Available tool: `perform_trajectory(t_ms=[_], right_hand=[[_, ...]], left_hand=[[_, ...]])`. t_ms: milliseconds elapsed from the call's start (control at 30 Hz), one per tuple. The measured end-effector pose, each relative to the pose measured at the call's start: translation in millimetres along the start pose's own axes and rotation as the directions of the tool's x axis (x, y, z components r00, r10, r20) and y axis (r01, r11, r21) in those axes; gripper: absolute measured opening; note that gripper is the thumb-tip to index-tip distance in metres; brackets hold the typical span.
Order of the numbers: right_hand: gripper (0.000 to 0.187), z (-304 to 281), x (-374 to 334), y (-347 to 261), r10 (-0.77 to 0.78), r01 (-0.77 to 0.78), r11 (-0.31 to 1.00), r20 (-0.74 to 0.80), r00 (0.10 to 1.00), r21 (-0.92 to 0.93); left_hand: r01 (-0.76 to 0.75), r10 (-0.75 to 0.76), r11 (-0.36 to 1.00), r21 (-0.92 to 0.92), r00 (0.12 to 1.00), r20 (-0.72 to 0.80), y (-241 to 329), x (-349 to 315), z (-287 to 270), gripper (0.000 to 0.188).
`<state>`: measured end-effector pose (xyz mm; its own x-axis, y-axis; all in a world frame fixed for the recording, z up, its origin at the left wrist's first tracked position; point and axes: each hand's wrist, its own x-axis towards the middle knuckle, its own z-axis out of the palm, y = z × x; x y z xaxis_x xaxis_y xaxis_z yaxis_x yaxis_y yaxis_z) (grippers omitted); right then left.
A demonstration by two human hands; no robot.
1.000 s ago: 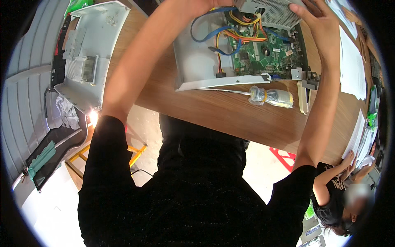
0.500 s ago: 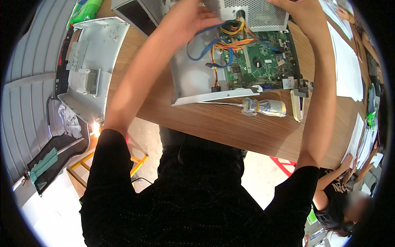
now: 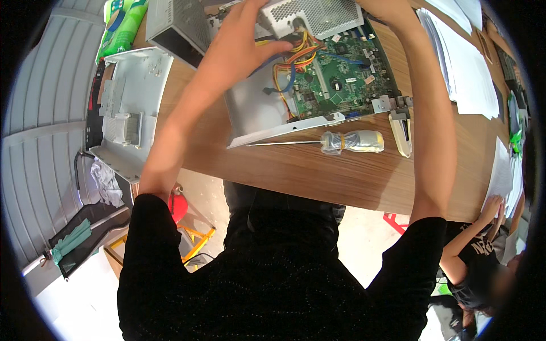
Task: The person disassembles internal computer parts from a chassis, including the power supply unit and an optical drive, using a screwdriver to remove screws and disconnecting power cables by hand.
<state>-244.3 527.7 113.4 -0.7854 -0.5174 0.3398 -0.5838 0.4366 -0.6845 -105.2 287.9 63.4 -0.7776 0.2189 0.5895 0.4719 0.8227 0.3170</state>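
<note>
One perforated metal box (image 3: pixel 335 17), set over the far part of the uncovered computer case (image 3: pixel 250 111), is met at its left side by the left hand (image 3: pixel 236 51), thumb spread, and at its right corner by the right hand (image 3: pixel 392 8), partly out of view; whether it is gripped by either cannot be told. The inside has been laid bare, but the green circuit board (image 3: pixel 355 94) is seated in the case and coloured cables (image 3: pixel 304 55) appear not yet detached from the box.
</note>
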Motion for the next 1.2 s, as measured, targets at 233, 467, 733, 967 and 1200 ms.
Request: perform_trajectory(t_ms=[233, 467, 733, 967, 1200], right_hand=[[0.040, -25.7, -39.0, 43.7, 0.352, -0.362, 0.899, 0.082, 0.932, 0.247], [0.036, -6.3, -75.1, 42.6, 0.399, -0.518, 0.757, 0.347, 0.849, 0.398], [0.038, -3.2, -83.0, 35.6, 0.464, -0.575, 0.554, 0.350, 0.814, 0.602], [0.037, -7.0, -78.7, 14.6, 0.396, -0.515, 0.585, 0.333, 0.856, 0.627], [0.038, 1.3, -95.3, -24.7, 0.321, -0.414, 0.575, 0.271, 0.908, 0.706]], left_hand=[[0.104, -0.115, 0.977, 0.184, 0.992, 0.050, 11.4, -4.5, 3.7, 0.076], [0.074, -0.090, 0.985, 0.153, 0.991, 0.101, 12.7, -6.7, 1.6, 0.078], [0.307, -0.265, 0.947, -0.094, 0.912, 0.313, 21.3, 32.1, -7.0, 0.084], [0.510, -0.413, 0.854, -0.106, 0.787, 0.458, 6.6, 54.7, 2.8, 0.096], [0.423, -0.334, 0.851, -0.310, 0.893, 0.303, 8.5, 1.0, -15.2, 0.113]])
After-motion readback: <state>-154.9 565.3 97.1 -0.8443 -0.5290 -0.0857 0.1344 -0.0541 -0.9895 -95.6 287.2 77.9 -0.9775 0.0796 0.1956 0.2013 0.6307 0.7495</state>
